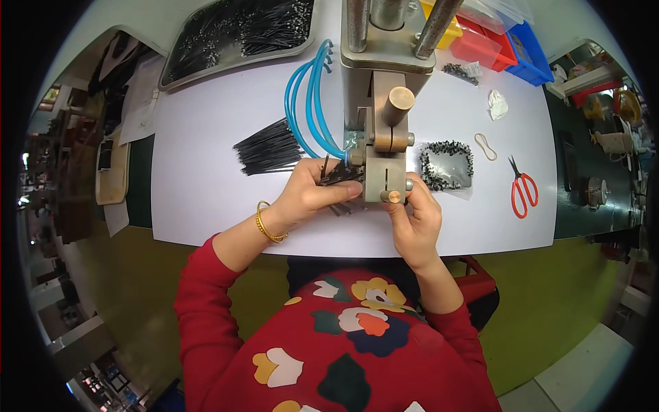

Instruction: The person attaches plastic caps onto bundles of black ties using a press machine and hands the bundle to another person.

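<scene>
My left hand (pixel 314 187) is closed around a bunch of thin black cables (pixel 341 176), left of the head of a metal bench press (pixel 386 165). On the other side of the press head, my right hand (pixel 417 218) has its fingers pinched together. Its fingertips go behind the press head, so whatever they hold is hidden. A pile of similar black cables (pixel 269 147) lies on the white table beyond my left hand. Right of the press sits a clear plastic bag or tray (pixel 446 167) with many tiny black parts around its edge.
Blue air hoses (pixel 316 110) loop beside the press. A metal tray (pixel 240 72) of black cables stands at the back left. Red-handled scissors (pixel 524 191), a rubber band (pixel 485 146) and crumpled white tissue (pixel 498 105) lie to the right. Blue (pixel 534 69) and red (pixel 506 52) bins stand behind.
</scene>
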`<action>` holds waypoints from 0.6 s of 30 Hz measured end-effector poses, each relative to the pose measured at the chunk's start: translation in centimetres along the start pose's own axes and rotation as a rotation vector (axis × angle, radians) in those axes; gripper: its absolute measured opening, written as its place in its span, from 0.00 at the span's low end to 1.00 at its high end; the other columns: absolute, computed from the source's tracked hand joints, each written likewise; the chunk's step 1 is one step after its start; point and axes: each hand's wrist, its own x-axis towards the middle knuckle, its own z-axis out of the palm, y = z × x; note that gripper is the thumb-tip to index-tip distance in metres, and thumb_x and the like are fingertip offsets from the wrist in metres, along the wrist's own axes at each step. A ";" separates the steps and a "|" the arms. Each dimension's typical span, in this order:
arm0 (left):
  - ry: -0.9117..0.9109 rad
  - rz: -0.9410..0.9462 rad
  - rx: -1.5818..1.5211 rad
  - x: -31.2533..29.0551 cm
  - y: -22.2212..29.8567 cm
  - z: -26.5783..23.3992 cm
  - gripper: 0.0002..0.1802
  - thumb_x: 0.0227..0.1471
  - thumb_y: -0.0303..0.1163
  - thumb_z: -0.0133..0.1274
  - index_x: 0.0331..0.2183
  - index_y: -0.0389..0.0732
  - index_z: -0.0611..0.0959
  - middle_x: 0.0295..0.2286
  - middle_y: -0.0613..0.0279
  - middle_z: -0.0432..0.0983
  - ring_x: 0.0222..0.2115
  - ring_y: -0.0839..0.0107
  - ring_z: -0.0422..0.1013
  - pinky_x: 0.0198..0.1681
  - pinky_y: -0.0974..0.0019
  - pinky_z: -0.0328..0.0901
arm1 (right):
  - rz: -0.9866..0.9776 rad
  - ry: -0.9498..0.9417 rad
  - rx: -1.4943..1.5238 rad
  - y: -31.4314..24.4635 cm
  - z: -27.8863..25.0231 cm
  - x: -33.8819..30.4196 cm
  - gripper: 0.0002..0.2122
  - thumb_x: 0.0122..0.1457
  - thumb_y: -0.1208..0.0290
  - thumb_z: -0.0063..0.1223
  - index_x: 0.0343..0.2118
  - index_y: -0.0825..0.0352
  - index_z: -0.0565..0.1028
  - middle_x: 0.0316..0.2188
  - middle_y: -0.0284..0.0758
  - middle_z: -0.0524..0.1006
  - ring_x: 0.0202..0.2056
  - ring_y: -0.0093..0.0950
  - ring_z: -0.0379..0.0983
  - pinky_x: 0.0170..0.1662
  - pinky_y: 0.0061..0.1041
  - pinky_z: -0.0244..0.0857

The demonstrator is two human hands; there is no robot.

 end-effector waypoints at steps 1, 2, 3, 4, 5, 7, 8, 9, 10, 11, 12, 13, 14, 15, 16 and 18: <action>0.003 0.001 -0.012 0.0 -0.1 0.0 0.11 0.42 0.25 0.55 0.31 0.30 0.78 0.24 0.65 0.75 0.25 0.83 0.68 0.30 0.79 0.63 | 0.001 0.003 0.002 0.1 0.0 0.0 0.03 0.47 0.86 0.50 0.25 0.74 0.70 0.26 0.38 0.72 0.25 0.26 0.69 0.27 0.20 0.64; 0.005 0.003 -0.025 0.0 -0.1 0.1 0.11 0.42 0.25 0.55 0.31 0.30 0.78 0.25 0.64 0.75 0.26 0.83 0.68 0.31 0.79 0.63 | 0.002 0.006 0.003 0.1 -0.1 0.0 0.03 0.46 0.86 0.51 0.24 0.74 0.70 0.26 0.38 0.72 0.25 0.27 0.69 0.27 0.21 0.64; 0.008 0.004 -0.037 -0.1 -0.1 0.2 0.11 0.42 0.25 0.55 0.31 0.30 0.78 0.25 0.64 0.75 0.26 0.83 0.68 0.31 0.79 0.63 | 0.004 0.008 0.003 0.2 -0.1 -0.1 0.03 0.46 0.86 0.51 0.24 0.74 0.70 0.26 0.38 0.72 0.25 0.27 0.69 0.27 0.21 0.64; 0.006 0.002 -0.037 -0.1 -0.1 0.3 0.11 0.42 0.25 0.55 0.31 0.30 0.78 0.25 0.64 0.75 0.26 0.83 0.68 0.31 0.79 0.63 | 0.008 0.011 0.005 0.3 -0.1 -0.2 0.03 0.46 0.86 0.51 0.24 0.74 0.70 0.26 0.38 0.72 0.26 0.27 0.69 0.27 0.21 0.64; 0.007 0.021 -0.041 -0.1 -0.1 0.4 0.11 0.42 0.24 0.55 0.32 0.30 0.78 0.26 0.64 0.75 0.27 0.83 0.68 0.32 0.79 0.63 | 0.011 0.014 0.006 0.3 -0.1 -0.2 0.03 0.45 0.86 0.51 0.24 0.74 0.70 0.26 0.38 0.72 0.26 0.28 0.69 0.27 0.22 0.64; 0.012 0.062 -0.048 -0.1 0.2 0.7 0.12 0.43 0.24 0.55 0.33 0.30 0.78 0.27 0.63 0.75 0.28 0.82 0.68 0.33 0.78 0.64 | 0.016 0.017 0.009 0.4 -0.1 -0.3 0.03 0.45 0.86 0.52 0.24 0.74 0.71 0.25 0.39 0.72 0.26 0.29 0.69 0.27 0.22 0.64; 0.012 0.060 -0.048 -0.1 0.2 0.8 0.12 0.43 0.24 0.55 0.33 0.30 0.78 0.27 0.63 0.75 0.28 0.82 0.68 0.33 0.78 0.64 | 0.009 0.017 0.001 0.4 -0.2 -0.2 0.03 0.45 0.86 0.52 0.24 0.74 0.71 0.25 0.39 0.72 0.26 0.29 0.69 0.27 0.22 0.64; 0.006 0.062 -0.046 -0.1 0.2 0.8 0.12 0.43 0.23 0.55 0.33 0.30 0.78 0.28 0.63 0.75 0.28 0.82 0.68 0.34 0.78 0.64 | 0.002 0.017 -0.007 0.4 -0.2 -0.2 0.03 0.44 0.86 0.52 0.24 0.73 0.71 0.25 0.39 0.72 0.26 0.29 0.69 0.28 0.22 0.64; 0.000 0.063 -0.043 -0.1 0.2 0.9 0.12 0.43 0.23 0.55 0.34 0.30 0.77 0.28 0.63 0.75 0.29 0.82 0.68 0.34 0.78 0.64 | -0.005 0.016 -0.015 0.4 -0.3 -0.3 0.03 0.44 0.86 0.52 0.23 0.73 0.71 0.25 0.39 0.72 0.26 0.30 0.69 0.28 0.23 0.64; -0.006 0.066 -0.039 -0.1 0.3 0.8 0.12 0.43 0.23 0.55 0.34 0.30 0.77 0.29 0.63 0.75 0.29 0.82 0.68 0.35 0.78 0.64 | -0.004 0.016 -0.015 0.4 -0.2 -0.2 0.03 0.44 0.86 0.52 0.23 0.73 0.71 0.25 0.39 0.72 0.26 0.30 0.69 0.28 0.23 0.64; -0.006 0.064 -0.040 -0.1 0.2 0.7 0.12 0.43 0.23 0.55 0.34 0.30 0.77 0.29 0.63 0.75 0.29 0.82 0.68 0.35 0.78 0.64 | -0.002 0.020 -0.009 0.4 -0.2 -0.1 0.03 0.44 0.86 0.52 0.23 0.73 0.71 0.25 0.39 0.72 0.26 0.29 0.69 0.28 0.23 0.63; -0.005 0.066 -0.037 -0.1 0.2 0.7 0.12 0.43 0.23 0.55 0.34 0.30 0.77 0.29 0.63 0.75 0.29 0.82 0.68 0.35 0.78 0.64 | 0.000 0.023 -0.003 0.3 -0.1 -0.1 0.03 0.44 0.86 0.52 0.23 0.73 0.71 0.25 0.39 0.72 0.26 0.29 0.69 0.28 0.23 0.63; -0.004 0.068 -0.034 -0.1 0.1 0.6 0.12 0.43 0.24 0.55 0.34 0.30 0.77 0.29 0.63 0.75 0.29 0.82 0.68 0.34 0.78 0.64 | 0.002 0.026 0.003 0.4 -0.1 -0.1 0.03 0.44 0.86 0.52 0.24 0.74 0.71 0.25 0.39 0.72 0.26 0.29 0.69 0.28 0.23 0.63; -0.004 0.069 -0.031 -0.1 0.1 0.5 0.12 0.43 0.24 0.55 0.34 0.30 0.77 0.29 0.63 0.75 0.29 0.82 0.68 0.34 0.78 0.64 | 0.004 0.026 0.003 0.5 0.0 -0.1 0.03 0.44 0.86 0.52 0.24 0.74 0.71 0.25 0.39 0.72 0.26 0.29 0.69 0.28 0.23 0.63; -0.005 0.068 -0.032 -0.1 0.1 0.4 0.12 0.43 0.24 0.55 0.34 0.30 0.77 0.29 0.63 0.75 0.29 0.82 0.68 0.34 0.78 0.64 | 0.000 0.015 0.029 0.8 0.0 -0.1 0.02 0.48 0.83 0.51 0.24 0.73 0.71 0.26 0.36 0.71 0.26 0.25 0.67 0.28 0.20 0.61; -0.004 0.050 -0.001 -0.1 0.1 0.2 0.12 0.44 0.25 0.56 0.34 0.30 0.77 0.28 0.63 0.75 0.29 0.82 0.68 0.34 0.78 0.64 | -0.007 -0.007 0.082 1.1 -0.1 -0.2 0.05 0.54 0.76 0.49 0.25 0.72 0.70 0.26 0.32 0.70 0.25 0.18 0.62 0.27 0.14 0.56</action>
